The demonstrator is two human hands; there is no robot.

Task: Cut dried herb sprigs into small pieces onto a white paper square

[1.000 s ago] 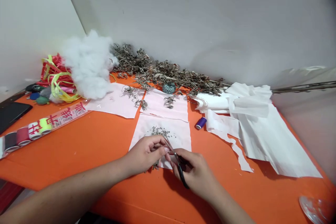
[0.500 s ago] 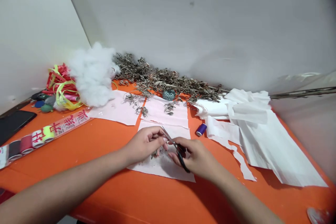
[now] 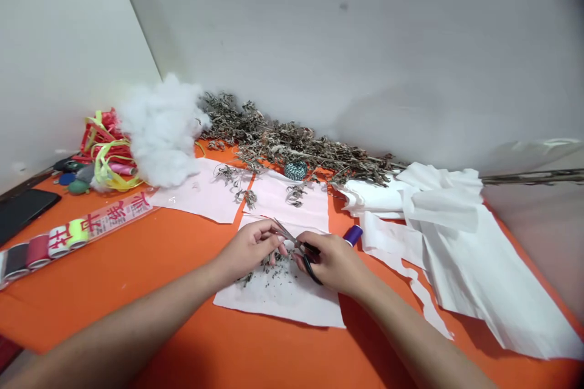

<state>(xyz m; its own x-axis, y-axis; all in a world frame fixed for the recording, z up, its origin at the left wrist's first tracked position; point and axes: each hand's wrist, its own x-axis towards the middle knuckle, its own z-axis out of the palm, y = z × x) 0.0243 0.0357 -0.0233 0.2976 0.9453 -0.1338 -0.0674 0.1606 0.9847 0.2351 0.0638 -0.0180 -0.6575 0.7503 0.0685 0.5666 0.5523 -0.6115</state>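
Observation:
My right hand (image 3: 336, 262) is closed around the black handles of a pair of scissors (image 3: 287, 233), whose blades point up and left to the fingers of my left hand (image 3: 249, 248). Those left fingers are pinched together; what lies between them is too small and hidden to name. Both hands are over a white cloth piece (image 3: 292, 307) near the middle of the orange table. Small dark bits of dried leaf (image 3: 274, 275) are scattered on that cloth, under and around my fingertips.
Dried plant branches (image 3: 292, 143) lie along the wall behind two more cloth pieces (image 3: 201, 191). A string ball (image 3: 295, 170) sits among them. Left are white stuffing (image 3: 159, 134), ribbons (image 3: 107, 146), packaged thread spools (image 3: 39, 251) and a phone (image 3: 25, 213). Right are a purple spool (image 3: 353, 235) and white fabric (image 3: 474, 279).
The scissors and my right hand have shifted slightly left and up. More of the leaf bits on the cloth now show, and my right hand partly covers the purple spool. The view has tilted a little.

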